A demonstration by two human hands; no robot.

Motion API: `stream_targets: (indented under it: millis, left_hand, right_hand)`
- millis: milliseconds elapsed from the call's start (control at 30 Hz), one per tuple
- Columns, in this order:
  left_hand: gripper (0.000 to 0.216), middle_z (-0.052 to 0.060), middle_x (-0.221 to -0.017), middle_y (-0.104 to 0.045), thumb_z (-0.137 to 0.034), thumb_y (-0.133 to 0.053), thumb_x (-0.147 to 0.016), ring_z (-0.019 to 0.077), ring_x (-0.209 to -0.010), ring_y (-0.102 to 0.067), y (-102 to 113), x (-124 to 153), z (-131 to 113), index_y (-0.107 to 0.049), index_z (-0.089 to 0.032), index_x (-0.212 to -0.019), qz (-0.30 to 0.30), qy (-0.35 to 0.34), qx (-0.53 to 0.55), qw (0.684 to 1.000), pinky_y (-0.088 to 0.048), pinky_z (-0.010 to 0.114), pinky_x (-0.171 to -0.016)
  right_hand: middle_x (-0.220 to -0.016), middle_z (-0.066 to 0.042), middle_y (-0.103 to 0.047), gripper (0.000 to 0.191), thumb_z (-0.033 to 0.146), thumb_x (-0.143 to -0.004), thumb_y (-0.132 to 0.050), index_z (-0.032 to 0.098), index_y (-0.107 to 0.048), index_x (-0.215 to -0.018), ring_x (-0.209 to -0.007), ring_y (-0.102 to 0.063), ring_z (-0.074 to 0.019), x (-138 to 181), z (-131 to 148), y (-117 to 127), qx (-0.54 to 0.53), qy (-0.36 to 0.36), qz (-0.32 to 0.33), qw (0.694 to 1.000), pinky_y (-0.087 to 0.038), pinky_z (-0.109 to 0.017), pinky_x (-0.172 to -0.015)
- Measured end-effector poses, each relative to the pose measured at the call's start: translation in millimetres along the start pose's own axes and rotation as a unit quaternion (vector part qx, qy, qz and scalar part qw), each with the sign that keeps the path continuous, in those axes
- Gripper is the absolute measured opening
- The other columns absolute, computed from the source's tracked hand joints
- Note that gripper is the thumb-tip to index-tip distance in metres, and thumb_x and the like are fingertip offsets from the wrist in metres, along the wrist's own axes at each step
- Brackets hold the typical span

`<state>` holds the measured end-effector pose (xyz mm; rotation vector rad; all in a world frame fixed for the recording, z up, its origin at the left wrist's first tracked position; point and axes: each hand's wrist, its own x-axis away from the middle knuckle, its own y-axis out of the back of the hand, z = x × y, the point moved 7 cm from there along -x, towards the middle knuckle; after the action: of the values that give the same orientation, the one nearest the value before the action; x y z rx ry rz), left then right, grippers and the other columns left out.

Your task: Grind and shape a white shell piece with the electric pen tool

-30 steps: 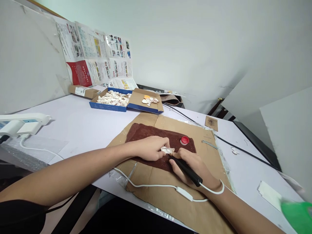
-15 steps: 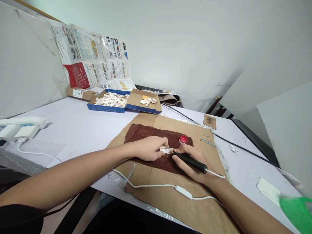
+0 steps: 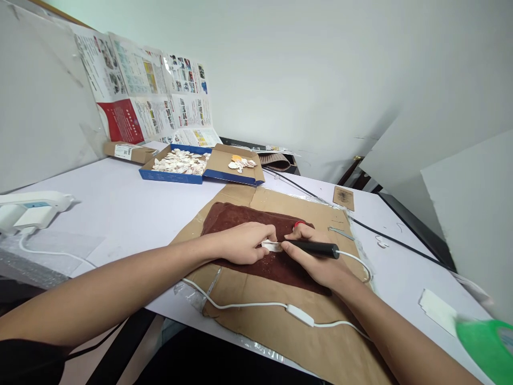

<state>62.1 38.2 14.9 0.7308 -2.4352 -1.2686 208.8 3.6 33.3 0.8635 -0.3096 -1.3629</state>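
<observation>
My left hand (image 3: 252, 243) pinches a small flat white piece (image 3: 271, 246) over a dark brown cloth (image 3: 228, 216). In my right hand (image 3: 310, 256) is a black pen-shaped electric tool (image 3: 316, 248), its white cord (image 3: 358, 258) leaving the back end. The tool's front end meets or nearly meets the right side of the white piece; its tip is hidden by my fingers. Behind the right hand a red-lined little cap (image 3: 297, 224) shows only in part. Brown cardboard (image 3: 256, 291) lies under the cloth.
Many white pieces fill a blue box (image 3: 172, 177) at the back left; several lie on its open lid (image 3: 218, 160). Tweezers (image 3: 340, 233) rest right of the cloth. An inline switch (image 3: 300, 315) sits in front. A power strip (image 3: 36, 206) stands left, green tape (image 3: 481, 347) right.
My right hand has turned the tool from a downward slant to nearly level. The white piece has tipped to show a narrower side. My right fingers now cover most of the red cap.
</observation>
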Motion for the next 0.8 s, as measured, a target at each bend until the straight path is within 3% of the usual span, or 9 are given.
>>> stream_targets:
  millis: [133, 267, 600, 800]
  left_hand:
    - [0.018, 0.008, -0.113, -0.073, -0.014, -0.060, -0.092, 0.0265, -0.107, -0.067, 0, 0, -1, -0.058, -0.020, -0.109, 0.004, -0.002, -0.006, 1.000, -0.049, 0.036, -0.090]
    - [0.008, 0.008, -0.108, -0.073, -0.018, -0.058, -0.095, 0.0258, -0.101, -0.068, 0, -1, 0, -0.057, -0.020, -0.103, -0.001, -0.006, -0.008, 1.000, -0.049, 0.035, -0.084]
    - [0.013, 0.008, -0.111, -0.074, -0.015, -0.059, -0.094, 0.0265, -0.104, -0.069, -1, 0, 0, -0.059, -0.020, -0.106, 0.000, -0.010, -0.008, 1.000, -0.050, 0.036, -0.086]
    - [0.017, 0.009, -0.117, -0.075, -0.015, -0.059, -0.094, 0.0259, -0.108, -0.069, -2, -1, 1, -0.059, -0.019, -0.111, -0.003, -0.017, 0.000, 1.000, -0.051, 0.035, -0.090]
  right_hand:
    - [-0.069, 0.002, -0.067, 0.029, 0.035, -0.092, -0.065, 0.025, -0.049, -0.071, -0.063, -0.058, -0.0170, -1, 12, -2, 0.022, 0.005, -0.010, 1.000, -0.043, -0.029, -0.057]
    - [-0.059, 0.004, -0.057, 0.030, 0.029, -0.091, -0.063, 0.025, -0.043, -0.069, -0.053, -0.048, -0.0136, 1, 27, -8, 0.046, 0.054, -0.033, 0.997, -0.036, -0.027, -0.051]
    - [-0.069, 0.003, -0.058, 0.019, 0.018, -0.094, -0.054, 0.025, -0.045, -0.080, -0.055, -0.050, -0.0119, 20, 47, -33, 0.163, 0.209, -0.040, 0.963, -0.036, -0.026, -0.054]
    - [-0.070, 0.003, -0.057, 0.018, 0.016, -0.097, -0.053, 0.025, -0.047, -0.083, -0.055, -0.050, -0.0123, 27, 51, -34, 0.182, 0.236, -0.041, 0.954, -0.038, -0.026, -0.053]
